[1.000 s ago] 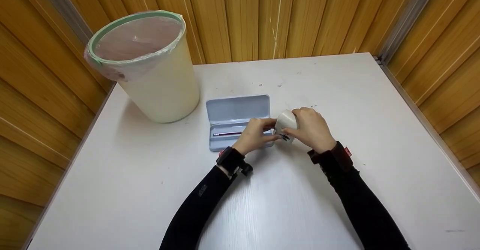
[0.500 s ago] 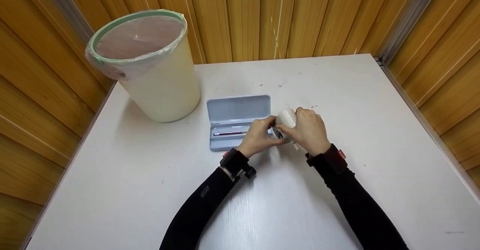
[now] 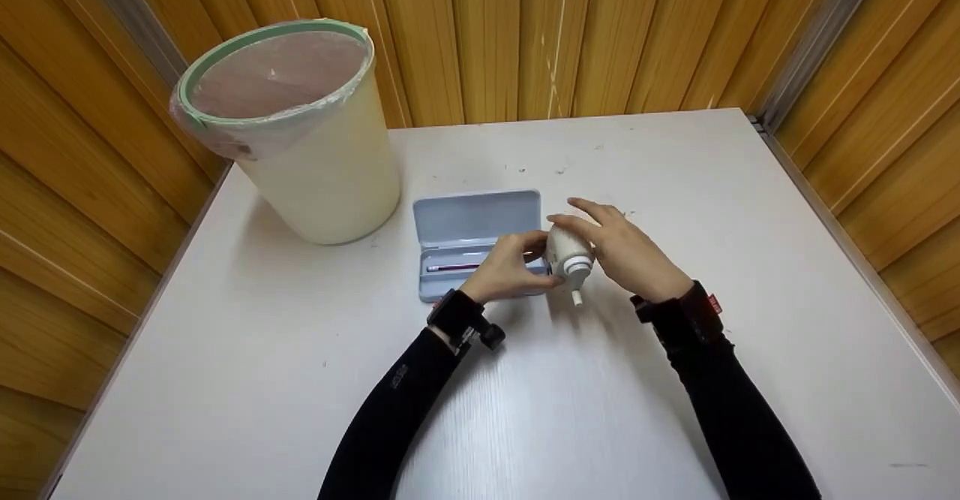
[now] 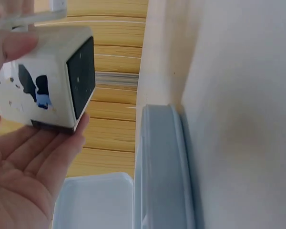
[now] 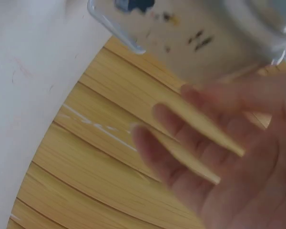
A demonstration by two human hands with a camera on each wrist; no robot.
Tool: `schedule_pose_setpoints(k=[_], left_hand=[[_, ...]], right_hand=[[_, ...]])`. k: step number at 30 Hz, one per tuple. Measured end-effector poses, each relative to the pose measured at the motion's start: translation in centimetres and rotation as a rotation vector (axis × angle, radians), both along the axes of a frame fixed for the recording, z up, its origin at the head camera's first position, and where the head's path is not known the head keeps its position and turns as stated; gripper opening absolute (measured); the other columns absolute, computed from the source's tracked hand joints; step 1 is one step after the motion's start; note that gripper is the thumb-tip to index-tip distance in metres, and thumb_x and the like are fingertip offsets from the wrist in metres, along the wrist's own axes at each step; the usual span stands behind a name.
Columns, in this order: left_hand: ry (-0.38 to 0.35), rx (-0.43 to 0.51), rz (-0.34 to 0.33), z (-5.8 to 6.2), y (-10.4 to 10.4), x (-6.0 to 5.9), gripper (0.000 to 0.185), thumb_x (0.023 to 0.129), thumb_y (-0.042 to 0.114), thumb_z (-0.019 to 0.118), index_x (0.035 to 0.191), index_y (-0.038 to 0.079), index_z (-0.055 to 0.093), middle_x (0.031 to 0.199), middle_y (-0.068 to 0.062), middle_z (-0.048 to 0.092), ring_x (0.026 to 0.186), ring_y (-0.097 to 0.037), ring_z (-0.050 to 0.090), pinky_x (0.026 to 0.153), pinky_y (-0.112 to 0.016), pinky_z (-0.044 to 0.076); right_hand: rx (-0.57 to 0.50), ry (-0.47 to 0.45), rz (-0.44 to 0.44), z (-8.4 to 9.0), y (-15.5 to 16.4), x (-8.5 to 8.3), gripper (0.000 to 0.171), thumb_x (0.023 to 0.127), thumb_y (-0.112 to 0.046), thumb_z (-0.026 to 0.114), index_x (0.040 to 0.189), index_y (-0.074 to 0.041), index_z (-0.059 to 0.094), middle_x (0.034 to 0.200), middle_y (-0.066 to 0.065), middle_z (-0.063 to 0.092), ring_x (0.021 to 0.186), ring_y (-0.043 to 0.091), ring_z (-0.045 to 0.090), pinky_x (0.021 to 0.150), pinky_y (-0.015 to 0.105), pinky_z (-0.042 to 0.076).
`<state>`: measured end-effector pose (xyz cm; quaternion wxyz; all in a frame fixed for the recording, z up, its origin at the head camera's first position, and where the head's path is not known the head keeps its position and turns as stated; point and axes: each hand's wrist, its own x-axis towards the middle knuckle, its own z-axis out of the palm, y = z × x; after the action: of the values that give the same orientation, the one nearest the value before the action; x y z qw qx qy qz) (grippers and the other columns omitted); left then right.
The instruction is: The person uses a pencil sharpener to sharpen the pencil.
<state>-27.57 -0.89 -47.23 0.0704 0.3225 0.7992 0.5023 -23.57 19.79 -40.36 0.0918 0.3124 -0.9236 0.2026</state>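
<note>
A: Start with the big things. What's on the white table (image 3: 675, 380)?

B: A cream wastebasket (image 3: 300, 140) with a green rim and a clear liner at the far left. Well to its right, mid-table, a pale blue pencil case (image 3: 469, 233) lies open, lid folded back, with one reddish pencil (image 3: 454, 267) lying lengthwise in its tray.

A: And the hands?

B: Both meet just right of the case, raised a little off the table. Between them is a small white pencil sharpener (image 3: 568, 254), a boxy body with a dark window on one side and a round collar ending in a thin stub.

A: Who has it?

B: The left hand (image 3: 510, 269) holds it; the wrist view shows the body resting on curled fingers (image 4: 47, 157) with the thumb on top. The right hand (image 3: 626, 252) has its fingers spread fairly straight, lying against the far side rather than clamping it.

A: Which way does it point?

B: Its long axis is tilted, stub end down and toward the person, blunt end away. The case sits just left of the left hand, so that hand is nearer to the pencil.
</note>
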Motion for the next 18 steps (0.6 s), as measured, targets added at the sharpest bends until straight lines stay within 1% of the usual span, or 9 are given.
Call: schedule_pose_setpoints(k=[2,3,6,10,13,15,18], left_hand=[[-0.036,-0.003,-0.024,0.0,-0.3,-0.1,0.060,0.076,0.015,0.082,0.130,0.004,0.060,0.123,-0.007,0.069,0.115,-0.014,0.065,0.103,-0.021,0.049],[-0.051,-0.005,-0.033,0.1,-0.4,-0.1,0.060,0.076,0.015,0.082,0.131,0.005,0.060,0.123,-0.006,0.068,0.116,-0.014,0.064,0.103,-0.022,0.049],[-0.073,-0.014,-0.061,0.1,-0.8,-0.2,0.062,0.075,0.013,0.083,0.133,0.008,0.059,0.125,-0.003,0.067,0.118,-0.012,0.063,0.105,-0.022,0.048],[-0.115,-0.014,-0.129,0.2,-1.3,-0.4,0.064,0.076,0.011,0.082,0.135,0.008,0.058,0.130,-0.003,0.065,0.123,-0.012,0.060,0.108,-0.023,0.045],[-0.164,0.003,-0.187,0.4,-1.7,-0.6,0.068,0.079,0.009,0.080,0.141,0.006,0.053,0.139,-0.006,0.061,0.129,-0.014,0.057,0.111,-0.024,0.042],[-0.186,0.027,-0.220,0.6,-2.1,-0.7,0.069,0.081,0.006,0.078,0.143,0.004,0.049,0.144,-0.009,0.056,0.133,-0.017,0.054,0.114,-0.028,0.041],[-0.190,0.074,-0.253,1.1,-2.5,-1.0,0.066,0.085,0.001,0.073,0.146,0.003,0.046,0.149,-0.012,0.050,0.138,-0.022,0.049,0.117,-0.039,0.038]], right_hand=[[0.022,0.005,0.071,0.1,0.1,0.0,0.071,0.078,0.017,0.069,0.137,-0.020,0.058,0.153,0.016,0.043,0.134,0.042,0.046,0.100,0.059,0.049],[0.026,0.006,0.101,0.1,0.2,0.0,0.071,0.075,0.014,0.075,0.136,-0.020,0.059,0.153,0.016,0.042,0.134,0.041,0.045,0.100,0.059,0.049],[0.032,-0.001,0.155,0.2,0.1,0.0,0.065,0.069,0.002,0.086,0.128,-0.017,0.064,0.147,0.013,0.050,0.134,0.035,0.047,0.101,0.056,0.049],[0.029,-0.009,0.184,0.3,0.1,0.1,0.058,0.067,-0.010,0.090,0.120,-0.014,0.067,0.131,0.008,0.060,0.127,0.028,0.052,0.104,0.047,0.049],[0.019,-0.020,0.182,0.3,0.1,0.2,0.060,0.065,-0.011,0.091,0.119,-0.015,0.066,0.123,0.007,0.060,0.119,0.024,0.056,0.098,0.043,0.052],[0.008,-0.028,0.173,0.3,0.1,0.2,0.060,0.065,-0.011,0.091,0.120,-0.015,0.066,0.119,0.006,0.059,0.112,0.023,0.058,0.092,0.041,0.055],[-0.021,-0.041,0.150,0.1,0.0,0.1,0.058,0.066,-0.011,0.090,0.118,-0.014,0.065,0.114,0.007,0.056,0.103,0.024,0.061,0.086,0.040,0.056]])
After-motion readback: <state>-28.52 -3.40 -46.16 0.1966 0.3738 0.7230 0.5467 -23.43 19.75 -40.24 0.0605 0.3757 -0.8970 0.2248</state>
